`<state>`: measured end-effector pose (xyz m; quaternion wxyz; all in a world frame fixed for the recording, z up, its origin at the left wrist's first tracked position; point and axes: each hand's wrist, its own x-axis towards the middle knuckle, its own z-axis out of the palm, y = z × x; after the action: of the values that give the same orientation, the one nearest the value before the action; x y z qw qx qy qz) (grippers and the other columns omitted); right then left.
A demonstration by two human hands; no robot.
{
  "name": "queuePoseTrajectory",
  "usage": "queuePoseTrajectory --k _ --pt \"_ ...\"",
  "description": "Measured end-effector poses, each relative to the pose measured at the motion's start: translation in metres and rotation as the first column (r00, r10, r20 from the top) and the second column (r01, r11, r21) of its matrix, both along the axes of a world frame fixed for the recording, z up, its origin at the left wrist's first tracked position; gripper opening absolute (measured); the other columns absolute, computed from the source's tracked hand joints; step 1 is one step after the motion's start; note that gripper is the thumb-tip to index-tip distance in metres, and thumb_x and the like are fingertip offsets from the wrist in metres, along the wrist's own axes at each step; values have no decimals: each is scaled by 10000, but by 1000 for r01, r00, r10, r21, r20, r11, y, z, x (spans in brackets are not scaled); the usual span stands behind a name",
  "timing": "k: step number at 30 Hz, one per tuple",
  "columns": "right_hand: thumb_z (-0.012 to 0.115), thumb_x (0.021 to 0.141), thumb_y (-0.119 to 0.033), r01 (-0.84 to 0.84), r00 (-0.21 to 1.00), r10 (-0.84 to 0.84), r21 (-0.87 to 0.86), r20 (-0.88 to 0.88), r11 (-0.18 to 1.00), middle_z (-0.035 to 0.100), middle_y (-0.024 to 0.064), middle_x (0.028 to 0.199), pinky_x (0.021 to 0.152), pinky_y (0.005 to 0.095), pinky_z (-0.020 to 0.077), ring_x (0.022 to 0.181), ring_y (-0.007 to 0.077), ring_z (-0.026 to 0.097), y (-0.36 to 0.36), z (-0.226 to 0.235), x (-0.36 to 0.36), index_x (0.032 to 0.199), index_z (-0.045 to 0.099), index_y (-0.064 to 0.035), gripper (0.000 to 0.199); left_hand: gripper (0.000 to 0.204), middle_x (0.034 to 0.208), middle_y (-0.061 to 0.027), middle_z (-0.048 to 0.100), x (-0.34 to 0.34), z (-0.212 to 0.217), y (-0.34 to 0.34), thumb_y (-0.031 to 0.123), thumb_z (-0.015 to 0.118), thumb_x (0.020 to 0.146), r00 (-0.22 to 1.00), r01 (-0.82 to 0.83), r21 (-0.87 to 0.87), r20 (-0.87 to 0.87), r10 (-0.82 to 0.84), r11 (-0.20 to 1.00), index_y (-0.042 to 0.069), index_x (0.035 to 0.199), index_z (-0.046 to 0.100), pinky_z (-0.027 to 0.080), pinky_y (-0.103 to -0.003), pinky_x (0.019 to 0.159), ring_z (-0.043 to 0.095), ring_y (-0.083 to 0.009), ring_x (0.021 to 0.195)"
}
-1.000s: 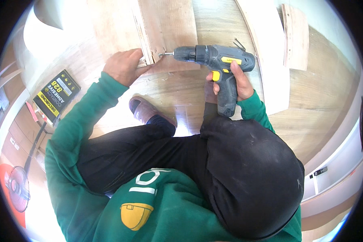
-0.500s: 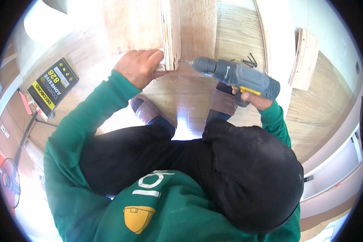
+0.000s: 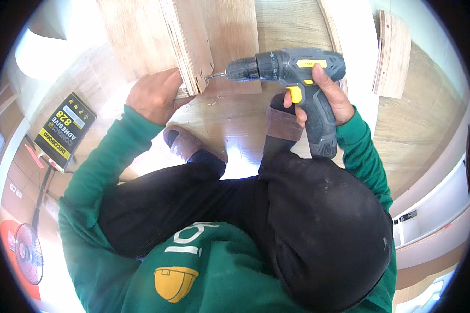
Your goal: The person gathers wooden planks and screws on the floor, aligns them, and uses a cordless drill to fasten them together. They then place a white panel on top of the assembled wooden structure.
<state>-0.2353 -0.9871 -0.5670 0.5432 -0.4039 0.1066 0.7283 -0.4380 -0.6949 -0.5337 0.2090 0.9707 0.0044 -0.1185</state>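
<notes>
A grey and black cordless drill with yellow details is in my right hand, its handle pointing down toward my knee. Its bit points left, the tip at the near end of an upright plywood panel. Whether the tip has entered the wood I cannot tell. My left hand is closed round the panel's near corner, thumb side toward the bit. Thin wood shavings hang or lie just below the bit. Wide plywood boards extend away on the panel's left and right.
On the left stands a black and yellow can, with a fan nearer me. At the far right lies another plywood piece. My slippered feet are on the wood-look floor below the work.
The drill has rolled so its side and whole handle show. Drill, panel and left hand sit further left in view. The dark screws seen beside the drill before are now out of sight.
</notes>
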Motion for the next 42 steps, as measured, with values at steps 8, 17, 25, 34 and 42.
queuePoseTrajectory --k 8,17,25,34,42 --pt "665 928 -314 -174 914 55 267 402 948 681 168 1000 666 318 573 814 205 672 -5 -12 5 1253 534 3 472 455 960 -156 682 -1 2 0 297 775 746 998 -2 -29 -56 1 1000 25 1081 630 527 -400 736 668 -329 858" --pt "666 871 -530 -73 979 43 143 199 987 677 171 937 592 297 552 658 181 633 -1 -6 -2 1221 542 7 653 469 933 -148 668 1 1 1 249 783 713 1000 1 -45 -19 -2 999 25 1091 618 523 -396 742 666 -316 871" --pt "749 839 -321 -177 958 129 176 256 968 653 144 996 633 304 544 715 178 639 -5 -18 -2 1206 555 7 528 493 988 -175 672 -1 -3 6 225 785 703 998 30 -51 -47 -32 998 1 1101 600 537 -407 764 669 -333 901" --pt "685 844 -153 -257 936 231 69 265 964 652 120 930 643 309 529 706 167 626 3 -9 5 1141 577 1 351 537 1079 -197 666 -7 -1 7 199 784 710 996 84 -14 -35 -85 996 -40 1121 533 557 -383 759 679 -312 909" --pt "692 841 -182 -168 958 150 55 244 984 646 125 922 624 317 525 683 181 616 -2 -4 -7 1177 540 7 414 523 1052 -190 666 -6 -5 7 200 771 704 995 98 -30 1 -98 995 -46 1099 532 557 -376 745 680 -312 906"
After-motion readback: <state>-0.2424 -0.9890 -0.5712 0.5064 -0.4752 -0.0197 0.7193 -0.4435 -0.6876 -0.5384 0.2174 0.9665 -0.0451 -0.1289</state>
